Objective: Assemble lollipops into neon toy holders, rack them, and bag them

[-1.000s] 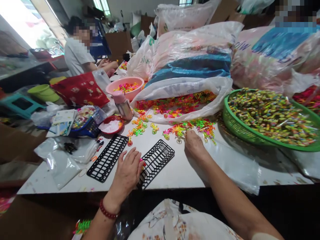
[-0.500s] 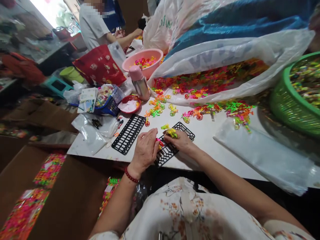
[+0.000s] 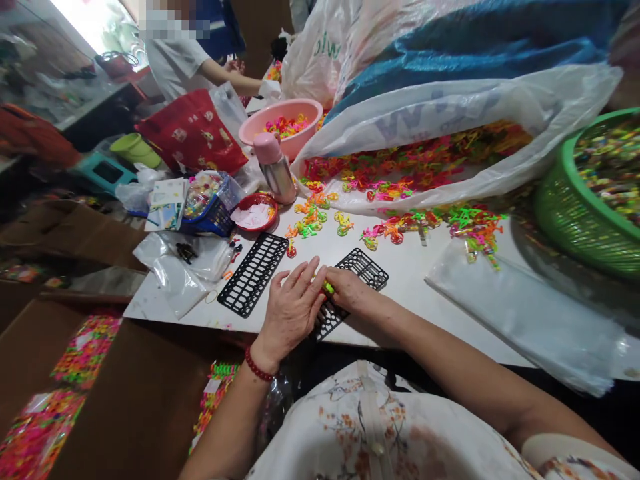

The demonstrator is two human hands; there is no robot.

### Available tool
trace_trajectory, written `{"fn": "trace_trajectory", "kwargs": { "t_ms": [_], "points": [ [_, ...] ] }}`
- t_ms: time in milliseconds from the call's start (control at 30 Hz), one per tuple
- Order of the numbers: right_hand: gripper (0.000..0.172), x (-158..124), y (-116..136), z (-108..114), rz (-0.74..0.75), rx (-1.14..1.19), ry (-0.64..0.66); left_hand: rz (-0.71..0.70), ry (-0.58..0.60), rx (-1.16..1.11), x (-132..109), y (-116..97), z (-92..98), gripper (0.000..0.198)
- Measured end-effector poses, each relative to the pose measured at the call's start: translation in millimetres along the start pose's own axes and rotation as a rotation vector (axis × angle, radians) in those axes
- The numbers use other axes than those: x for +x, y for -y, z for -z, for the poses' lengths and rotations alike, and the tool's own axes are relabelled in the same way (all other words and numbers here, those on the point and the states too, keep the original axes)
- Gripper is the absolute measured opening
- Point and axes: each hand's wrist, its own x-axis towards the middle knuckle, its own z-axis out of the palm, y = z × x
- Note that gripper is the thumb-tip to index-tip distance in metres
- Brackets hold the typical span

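Yellow-green piece [image 3: 329,287] gripped by right fingers [image 3: 336,276], above a black rack [image 3: 371,267] at the table's [image 3: 410,300] front edge!
Left fingers [image 3: 303,279] alongside, hold hidden; a bump between them could jolt it loose.

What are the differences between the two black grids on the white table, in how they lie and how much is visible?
The left grid shows its whole outline, whereas the right grid is partly hidden by the left hand and right hand. The left grid lies near the red basket; the right grid lies farther from it, beneath the hands. Both are black, openwork and slanted on the table.
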Motion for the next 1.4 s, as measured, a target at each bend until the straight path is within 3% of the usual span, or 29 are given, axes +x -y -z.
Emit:
{"fn": "trace_trajectory", "kwargs": {
  "t_ms": [167, 267, 333, 400, 467, 533, 633, 700, 833, 967, 1067, 1233, 1400],
  "points": [
    [0.024, 4.2, 5.2, -1.4, -0.001, -0.090, 0.080, -0.020, 0.006, 0.033, 2.4, -4.8, 4.2, 0.041],
    [0.019, -0.5, 7.2, 6.5, 0.018, -0.100, 0.059, -0.049, -0.054, 0.041, 3.0, -4.4, 2.0, 0.039],
    [0.014, -7.7, 0.5, 24.2, 0.007, -0.089, -0.017, -0.073, -0.096, 0.052, 3.2, -2.2, -1.4, 0.040],
    [0.010, -19.3, -13.8, 53.4, -0.116, -0.149, -0.191, -0.107, -0.127, 0.063, 3.0, 0.5, -5.0, 0.042],
    [0.009, -33.4, -33.8, 89.2, -0.335, -0.304, -0.412, -0.132, -0.150, 0.073, 2.6, 2.2, -7.9, 0.043],
    [0.016, -46.8, -55.1, 123.3, -0.538, -0.496, -0.542, -0.138, -0.168, 0.084, 2.2, 2.4, -10.0, 0.044],
    [0.017, -61.7, -77.7, 155.8, -0.761, -0.663, -0.514, -0.131, -0.181, 0.100, 2.2, 1.2, -12.3, 0.045],
    [0.013, -68.3, -81.4, 161.4, -0.797, -0.677, -0.480, -0.133, -0.184, 0.107, 2.4, 0.7, -13.3, 0.044],
    [0.017, -77.4, -64.6, 141.5, -0.714, -0.629, -0.518, -0.132, -0.157, 0.100, 2.6, 2.1, -13.7, 0.047],
    [0.020, -74.9, -37.8, 101.5, -0.517, -0.278, -0.528, -0.101, -0.121, 0.052, 2.0, 3.2, -10.5, 0.056],
    [0.011, -60.0, -24.1, 69.5, -0.404, -0.009, -0.465, -0.062, -0.083, 0.011, 1.4, 2.1, -7.1, 0.060],
    [0.019, -26.3, -11.6, 28.7, -0.333, 0.390, -0.426, -0.034, -0.037, -0.021, 1.7, 0.6, -4.6, 0.065],
    [0.014, -10.2, -1.7, 14.1, -0.242, 0.340, -0.256, -0.036, -0.035, -0.032, 1.5, 1.4, -4.4, 0.068]
  ]
}}
